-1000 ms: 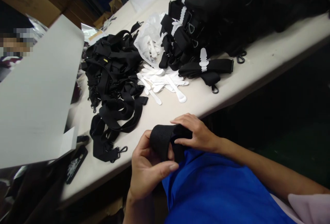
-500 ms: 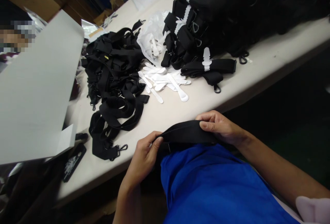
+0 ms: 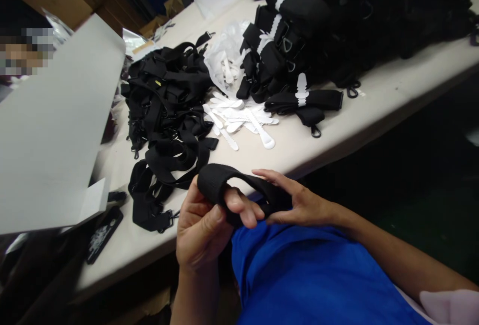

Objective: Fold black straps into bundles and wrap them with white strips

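Observation:
A black webbing strap [image 3: 214, 181] is bent into a loop between my two hands, just in front of the table edge. My left hand [image 3: 204, 230] grips its left end, the fingers passing through the loop and the thumb pressing from outside. Around the strap's right end, my right hand [image 3: 299, 202] curls with thumb and fingers on either side. Beyond my hands lies a pile of white plastic ties [image 3: 243, 118] with notched edges. A folded black strap bundle [image 3: 324, 100] has one white tie around it and a hook hanging from it.
Tangled black straps [image 3: 164, 90] heap at the left of the table [image 3: 239, 162]. A clear plastic bag [image 3: 224, 60] holds more white ties. Tied bundles [image 3: 299, 5] are stacked at the back right. A pale board [image 3: 56, 130] and a dark phone-like object [image 3: 105, 235] are at left.
The strap, earlier stretched nearly flat between both hands, is now bent into an open loop. My left hand has turned with its fingers inside it, and my right hand has moved left and down.

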Available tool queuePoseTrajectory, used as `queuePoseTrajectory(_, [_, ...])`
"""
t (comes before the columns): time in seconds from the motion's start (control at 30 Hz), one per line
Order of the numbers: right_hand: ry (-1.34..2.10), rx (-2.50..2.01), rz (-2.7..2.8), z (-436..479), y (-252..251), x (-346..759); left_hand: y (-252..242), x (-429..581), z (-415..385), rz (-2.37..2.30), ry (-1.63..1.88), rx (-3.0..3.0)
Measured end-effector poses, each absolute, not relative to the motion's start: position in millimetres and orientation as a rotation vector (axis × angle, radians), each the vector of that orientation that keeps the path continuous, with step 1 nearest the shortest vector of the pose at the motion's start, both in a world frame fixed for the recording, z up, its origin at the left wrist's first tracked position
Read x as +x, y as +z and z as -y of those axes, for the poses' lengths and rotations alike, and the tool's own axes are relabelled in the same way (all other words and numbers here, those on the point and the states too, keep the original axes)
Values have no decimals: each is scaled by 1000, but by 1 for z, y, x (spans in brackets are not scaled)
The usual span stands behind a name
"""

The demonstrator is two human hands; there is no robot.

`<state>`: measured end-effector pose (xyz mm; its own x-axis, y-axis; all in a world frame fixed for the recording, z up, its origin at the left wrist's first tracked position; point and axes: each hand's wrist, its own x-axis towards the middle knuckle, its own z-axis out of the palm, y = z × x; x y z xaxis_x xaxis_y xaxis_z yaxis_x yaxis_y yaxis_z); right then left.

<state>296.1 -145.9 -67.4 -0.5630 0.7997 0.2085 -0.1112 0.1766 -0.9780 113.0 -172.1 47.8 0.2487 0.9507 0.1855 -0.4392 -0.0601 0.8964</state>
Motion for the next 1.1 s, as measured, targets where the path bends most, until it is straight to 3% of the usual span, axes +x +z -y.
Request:
queuePoseTrajectory(0.23, [1758, -487, 1381, 137, -79, 299, 51, 109, 171, -769, 1273, 1188])
queuePoseTrajectory(0.43, [1682, -519, 1399, 131, -77, 299, 57, 111, 172, -840, 1330, 1200])
queuePoseTrajectory(0.77, [2234, -271, 1051, 154, -80, 280, 58, 124, 151, -1001, 1366, 1251])
queuePoseTrajectory(1.1, [2199, -312, 1281, 150, -60, 291, 52, 120, 143, -1051, 1316, 1271])
